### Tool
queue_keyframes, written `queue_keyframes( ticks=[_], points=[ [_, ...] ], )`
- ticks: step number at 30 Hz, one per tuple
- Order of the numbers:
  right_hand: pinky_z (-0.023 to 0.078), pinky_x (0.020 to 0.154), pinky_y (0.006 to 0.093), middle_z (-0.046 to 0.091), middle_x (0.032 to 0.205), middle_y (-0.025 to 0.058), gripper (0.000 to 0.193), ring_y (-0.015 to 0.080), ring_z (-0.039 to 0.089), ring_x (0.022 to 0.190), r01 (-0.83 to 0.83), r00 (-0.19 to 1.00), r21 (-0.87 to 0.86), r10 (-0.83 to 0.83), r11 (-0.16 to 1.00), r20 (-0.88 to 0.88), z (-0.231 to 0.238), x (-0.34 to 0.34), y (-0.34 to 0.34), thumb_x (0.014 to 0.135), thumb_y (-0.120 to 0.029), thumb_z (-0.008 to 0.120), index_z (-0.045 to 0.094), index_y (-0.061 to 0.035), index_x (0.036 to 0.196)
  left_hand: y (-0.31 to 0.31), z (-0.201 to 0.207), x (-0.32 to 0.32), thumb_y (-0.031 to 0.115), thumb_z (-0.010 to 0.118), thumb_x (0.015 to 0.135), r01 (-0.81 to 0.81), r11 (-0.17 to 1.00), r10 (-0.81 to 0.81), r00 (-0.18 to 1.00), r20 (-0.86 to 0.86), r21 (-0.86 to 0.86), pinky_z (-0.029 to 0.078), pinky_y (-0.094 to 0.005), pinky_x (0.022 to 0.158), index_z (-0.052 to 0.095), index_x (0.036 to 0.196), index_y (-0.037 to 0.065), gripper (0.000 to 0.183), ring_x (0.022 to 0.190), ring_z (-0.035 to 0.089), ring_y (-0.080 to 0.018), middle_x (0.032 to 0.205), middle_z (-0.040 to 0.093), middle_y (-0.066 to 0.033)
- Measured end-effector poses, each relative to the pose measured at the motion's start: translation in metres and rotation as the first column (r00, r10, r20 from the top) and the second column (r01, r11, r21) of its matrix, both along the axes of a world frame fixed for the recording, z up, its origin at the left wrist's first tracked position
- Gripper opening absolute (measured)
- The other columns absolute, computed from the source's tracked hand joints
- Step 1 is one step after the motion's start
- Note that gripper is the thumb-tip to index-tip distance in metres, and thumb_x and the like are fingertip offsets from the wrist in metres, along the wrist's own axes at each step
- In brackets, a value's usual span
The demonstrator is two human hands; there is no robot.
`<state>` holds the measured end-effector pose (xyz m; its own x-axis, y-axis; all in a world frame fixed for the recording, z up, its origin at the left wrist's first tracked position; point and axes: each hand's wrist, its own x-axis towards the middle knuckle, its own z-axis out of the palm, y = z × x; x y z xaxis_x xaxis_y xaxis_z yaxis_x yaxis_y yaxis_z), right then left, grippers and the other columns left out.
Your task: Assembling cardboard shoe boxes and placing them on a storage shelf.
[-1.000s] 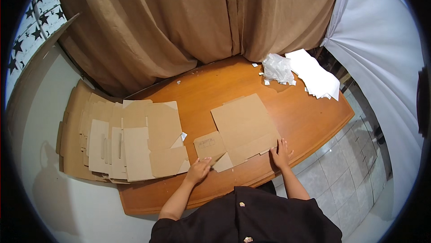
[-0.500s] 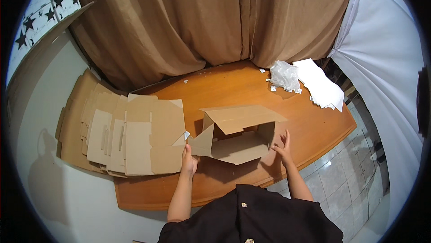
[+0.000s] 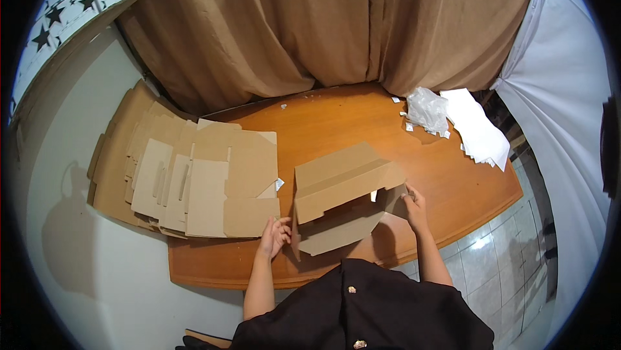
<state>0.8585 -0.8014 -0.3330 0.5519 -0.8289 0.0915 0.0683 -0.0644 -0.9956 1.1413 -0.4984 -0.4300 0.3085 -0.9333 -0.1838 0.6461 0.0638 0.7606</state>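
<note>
as the right hand (image 3: 416, 206) grips the box (image 3: 346, 180), the left hand (image 3: 275, 236) curls nearby.

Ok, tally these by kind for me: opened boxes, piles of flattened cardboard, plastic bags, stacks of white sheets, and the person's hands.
Opened box: 1
Flattened cardboard pile: 1
Plastic bag: 1
White sheet stack: 1
Hands: 2, left hand and right hand
Total: 6

We observed a brown wooden table (image 3: 343, 117) bearing, at left, overlapping flattened cardboard pieces (image 3: 206, 188) and, at far right, a crumpled translucent bag (image 3: 427, 110), white sheets (image 3: 477, 131) and small white scraps (image 3: 409, 127).
</note>
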Motion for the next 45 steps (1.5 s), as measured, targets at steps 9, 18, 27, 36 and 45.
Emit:
queue_keyframes(
  ticks=[9, 18, 27, 36, 45],
  points=[
    [0.040, 0.089, 0.0288, 0.058, 0.112, 0.0084, 0.046, 0.0162, 0.053, 0.102, -0.278, 0.951, 0.199, 0.299, 0.940, -0.085, 0.019, -0.060, 0.024, 0.078, -0.019, 0.055, 0.055, 0.0034, 0.118, -0.056, -0.022, 0.013, 0.052, 0.035, 0.093, -0.071, 0.981, 0.035, 0.980, 0.195, 0.181, 0.047, -0.0322, 0.083, 0.051, 0.117, 0.002, 0.058, 0.095, 0.058, -0.0192, 0.103, 0.060, -0.0106],
    [0.032, 0.100, 0.0380, 0.038, 0.137, 0.0099, 0.059, 0.0228, 0.038, 0.124, -0.149, 0.976, 0.533, 0.038, 0.833, 0.214, -0.036, -0.037, 0.044, 0.094, -0.053, 0.029, 0.027, -0.0143, 0.139, -0.083, -0.014, 0.015, 0.047, 0.039, 0.095, -0.027, 0.997, 0.020, 0.995, -0.094, -0.066, 0.047, -0.0290, 0.082, 0.050, 0.118, 0.002, 0.052, 0.098, 0.057, -0.0162, 0.105, 0.059, -0.0093],
    [0.039, 0.089, 0.0298, 0.054, 0.112, 0.0076, 0.046, 0.0158, 0.050, 0.101, 0.005, 0.993, 0.539, 0.057, 0.842, -0.100, -0.063, -0.010, 0.030, 0.096, -0.038, 0.035, 0.047, -0.0032, 0.124, -0.088, 0.006, -0.014, 0.044, 0.044, 0.093, -0.223, 0.970, 0.228, 0.973, 0.036, -0.096, 0.047, -0.0292, 0.082, 0.049, 0.120, 0.001, 0.050, 0.099, 0.056, -0.0159, 0.106, 0.058, -0.0092],
    [0.036, 0.097, 0.0300, 0.048, 0.125, 0.0133, 0.050, 0.0219, 0.044, 0.117, -0.053, 0.998, 0.244, 0.048, 0.968, 0.027, -0.055, -0.006, 0.024, 0.097, -0.041, 0.031, 0.040, -0.0062, 0.132, -0.122, 0.045, -0.009, 0.041, 0.048, 0.092, -0.355, 0.928, 0.369, 0.917, 0.154, -0.112, 0.047, -0.0294, 0.083, 0.047, 0.121, 0.001, 0.050, 0.100, 0.055, -0.0156, 0.106, 0.058, -0.0090],
    [0.047, 0.073, 0.0297, 0.063, 0.093, 0.0084, 0.050, 0.0168, 0.059, 0.081, 0.118, 0.993, 0.394, -0.120, 0.912, -0.020, -0.070, -0.018, -0.005, 0.093, -0.046, 0.039, 0.060, -0.0018, 0.102, -0.128, 0.056, -0.029, 0.038, 0.052, 0.091, -0.428, 0.895, 0.446, 0.853, 0.271, -0.126, 0.047, -0.0295, 0.083, 0.046, 0.123, 0.001, 0.050, 0.101, 0.054, -0.0152, 0.107, 0.057, -0.0089]
  ],
)
